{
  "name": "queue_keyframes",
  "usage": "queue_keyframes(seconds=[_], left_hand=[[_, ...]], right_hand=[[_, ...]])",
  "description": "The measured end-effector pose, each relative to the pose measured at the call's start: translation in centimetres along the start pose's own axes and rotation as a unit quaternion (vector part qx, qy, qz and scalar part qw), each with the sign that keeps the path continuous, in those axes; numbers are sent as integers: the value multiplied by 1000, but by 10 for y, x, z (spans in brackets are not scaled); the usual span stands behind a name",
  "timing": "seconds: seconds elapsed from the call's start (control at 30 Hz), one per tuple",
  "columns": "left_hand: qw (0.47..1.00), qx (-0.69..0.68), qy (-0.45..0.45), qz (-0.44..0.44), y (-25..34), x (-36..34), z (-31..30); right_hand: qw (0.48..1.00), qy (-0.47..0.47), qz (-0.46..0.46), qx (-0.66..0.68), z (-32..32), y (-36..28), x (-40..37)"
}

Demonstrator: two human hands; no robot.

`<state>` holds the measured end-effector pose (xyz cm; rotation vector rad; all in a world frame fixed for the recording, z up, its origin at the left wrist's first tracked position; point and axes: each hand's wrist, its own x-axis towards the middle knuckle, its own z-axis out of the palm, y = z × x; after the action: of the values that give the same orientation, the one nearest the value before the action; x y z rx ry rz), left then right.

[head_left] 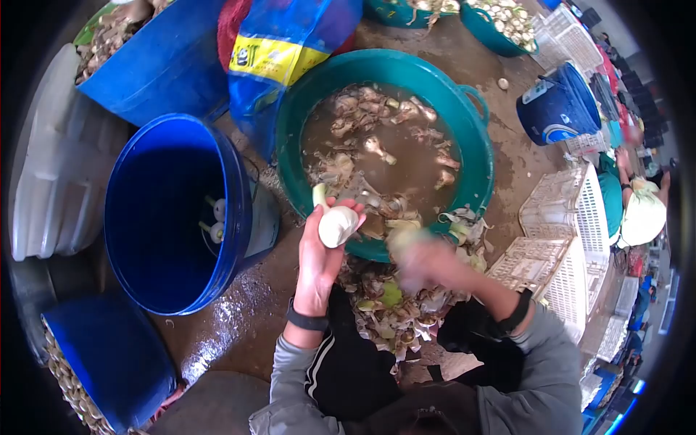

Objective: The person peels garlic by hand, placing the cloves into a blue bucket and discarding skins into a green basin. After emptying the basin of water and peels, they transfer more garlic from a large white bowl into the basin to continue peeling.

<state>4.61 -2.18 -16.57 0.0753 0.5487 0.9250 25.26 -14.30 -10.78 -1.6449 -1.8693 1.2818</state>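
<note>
A peeled white bulb, like garlic, with a short pale green stem [338, 226] rests in my left hand [319, 250], its fingers curled around it. My right hand [424, 261] is smeared by motion over the near rim of a green tub [475, 156]; a pale blurred patch shows at its fingers, too unclear to name. Brown water in the tub holds several unpeeled bulbs [377, 148] and loose skins. Under my hands lies a pile of peeled skins [391, 308]. Left of my left hand, a blue bucket [163, 275] has a few white bulbs [217, 212] inside.
A blue and yellow bag [268, 58] touches the tub's far left side. White plastic crates [554, 254] stand at the right, with a dark blue bucket [554, 109] beyond. Green basins of bulbs [500, 25] sit at the back. Another person [641, 210] is at the far right.
</note>
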Motion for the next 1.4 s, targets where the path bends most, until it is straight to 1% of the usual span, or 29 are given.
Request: queue_keyframes(seconds=[0.03, 0.07, 0.1, 0.13, 0.17, 0.2, 0.23, 0.27, 0.3, 0.33, 0.37, 0.4, 0.43, 0.47, 0.5, 0.57, 0.6, 0.63, 0.7, 0.73, 0.77, 0.87, 0.97, 1.0, 1.07, 1.17, 1.33, 1.37, 1.4], left_hand=[[997, 64, -22, 43, 1, -7, 12], [988, 105, -58, 94, 10, -18, 26], [963, 203, -9, 177, 22, -28, 38], [892, 336, -24, 301, 41, -46, 61], [801, 457, -13, 387, 65, -64, 72], [702, 541, 17, 462, 87, -77, 80], [604, 580, 71, 542, 106, -83, 82], [483, 684, 106, 536, 130, -92, 93], [239, 796, 170, 529, 152, -97, 96], [110, 814, 218, 527, 162, -102, 101], [89, 814, 221, 529, 168, -109, 101], [149, 797, 169, 560, 151, -109, 106], [208, 777, 117, 582, 128, -108, 110], [343, 794, 0, 501, 115, -103, 107], [460, 784, -116, 401, 101, -95, 103], [496, 809, -150, 275, 61, -50, 95], [467, 823, -156, 285, 41, -32, 84], [435, 834, -162, 298, 23, -19, 76], [410, 833, -228, 294, 5, -13, 80], [493, 808, -216, 238, 0, -20, 89], [521, 773, -237, 273, -1, -29, 100], [503, 753, -263, 333, -2, -58, 129], [487, 781, -212, 327, -4, -93, 145], [425, 807, -208, 354, -5, -104, 149], [314, 826, -205, 422, -3, -131, 165], [293, 829, -177, 443, -9, -170, 190], [245, 839, -139, 465, -32, -211, 181], [241, 841, -143, 463, -39, -216, 177], [260, 826, -131, 482, -45, -220, 173]], right_hand=[[985, -86, 33, -147, 31, 21, -8], [985, -71, 39, -152, 35, 36, -2], [968, -139, -13, -211, 33, 52, 7], [939, -211, -61, -264, 28, 59, 14], [978, -44, -52, -195, 4, 36, 42], [962, 83, -30, -259, -10, 51, 74], [957, 188, -31, -217, -27, 67, 107], [928, 252, -17, -274, -37, 91, 139], [889, 319, 1, -329, -42, 116, 169], [889, 306, 95, -328, -31, 137, 193], [878, 295, 191, -324, -18, 154, 214], [889, 266, 268, -259, 1, 167, 227], [931, 222, 265, -120, 9, 195, 242], [945, 189, 265, -36, 6, 178, 237], [955, 195, 196, -111, -2, 159, 227], [965, 240, 76, -67, -15, 106, 170], [962, 256, -37, -91, -24, 86, 144], [984, 169, 46, -40, -43, 42, 112], [973, 115, 4, 201, -51, 8, 68], [947, 124, 5, 297, -50, -1, 51], [912, 130, 0, 390, -46, -10, 38], [906, 189, -77, 370, -23, -39, 16], [904, 311, -74, 284, -5, -74, -5], [902, 314, -88, 285, -7, -82, -14], [856, 246, -97, 444, -5, -95, -29], [843, 252, -186, 436, -1, -109, -48], [864, 306, -161, 366, 8, -122, -76], [861, 310, -162, 370, 11, -124, -79], [859, 355, -155, 334, 14, -126, -82]])
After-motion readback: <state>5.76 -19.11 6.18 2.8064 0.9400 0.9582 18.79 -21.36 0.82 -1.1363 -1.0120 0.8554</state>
